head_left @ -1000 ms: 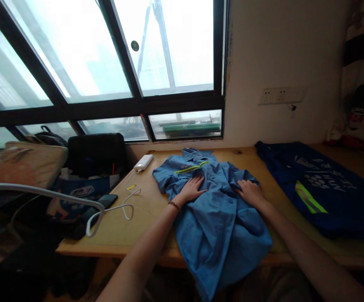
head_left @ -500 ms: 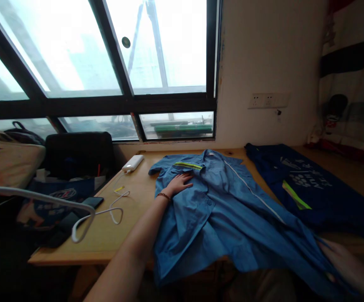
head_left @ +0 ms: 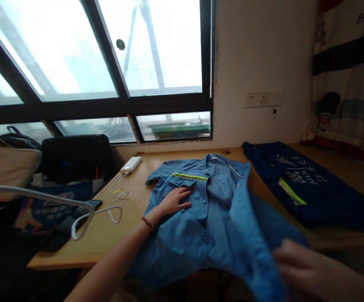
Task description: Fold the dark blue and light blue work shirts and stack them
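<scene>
The left hand (head_left: pixel 174 200) is laid flat and open, fingers spread, on the chest of a light blue shirt (head_left: pixel 185 239), just below its yellow-green stripe (head_left: pixel 190 176). Nothing is gripped by it; the cloth is only pressed down. A beaded bracelet (head_left: pixel 146 222) is worn at that wrist. The right hand (head_left: pixel 298 264) is seen blurred at the lower right, with fingers curled on the shirt's right front panel, which is lifted off the table (head_left: pixel 113 239) in a raised fold. The finer details of that grip are hidden by blur.

The shirt is spread face up on the table, its collar pointed toward the window wall and its hem at the near edge, so its long axis runs away from the person. A dark blue garment (head_left: pixel 310 188) is spread just beside it on the right, and a white power bank (head_left: pixel 131 164) with its cable (head_left: pixel 114 209) on the left.
</scene>
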A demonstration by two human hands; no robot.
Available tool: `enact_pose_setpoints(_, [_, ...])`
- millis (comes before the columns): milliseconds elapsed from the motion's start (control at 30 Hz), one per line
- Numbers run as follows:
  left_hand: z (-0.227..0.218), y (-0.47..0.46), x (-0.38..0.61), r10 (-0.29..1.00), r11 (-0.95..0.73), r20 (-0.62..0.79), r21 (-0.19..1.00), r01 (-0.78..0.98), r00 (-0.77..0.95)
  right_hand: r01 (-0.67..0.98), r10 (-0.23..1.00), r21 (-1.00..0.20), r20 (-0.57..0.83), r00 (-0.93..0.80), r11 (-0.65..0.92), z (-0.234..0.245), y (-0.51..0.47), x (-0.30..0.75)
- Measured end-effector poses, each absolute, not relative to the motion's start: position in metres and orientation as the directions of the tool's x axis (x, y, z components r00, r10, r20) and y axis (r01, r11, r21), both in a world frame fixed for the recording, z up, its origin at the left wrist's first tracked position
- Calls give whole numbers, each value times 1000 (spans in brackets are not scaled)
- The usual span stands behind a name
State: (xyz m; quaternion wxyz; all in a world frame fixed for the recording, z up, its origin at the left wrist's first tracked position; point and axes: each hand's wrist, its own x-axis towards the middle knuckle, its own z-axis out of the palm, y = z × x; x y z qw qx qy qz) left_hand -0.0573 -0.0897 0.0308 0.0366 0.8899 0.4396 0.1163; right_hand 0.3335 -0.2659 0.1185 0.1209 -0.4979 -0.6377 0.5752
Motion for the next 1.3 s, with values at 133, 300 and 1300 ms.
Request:
enact_pose_setpoints(133, [40, -88, -35, 892, -402, 269, 109, 909, 363, 587, 747, -804, -331, -576, 96, 120, -242, 288])
enact_pose_setpoints(300, [33, -62, 7, 847, -381, 423, 59, 923, 323, 719, 972, -655, 120, -202, 230, 73, -142, 240])
enact_pose_setpoints(1300, [7, -18, -36, 945, -236, 257, 112, 965, 201, 700, 953, -664, 62, -297, 261, 57, 23, 207])
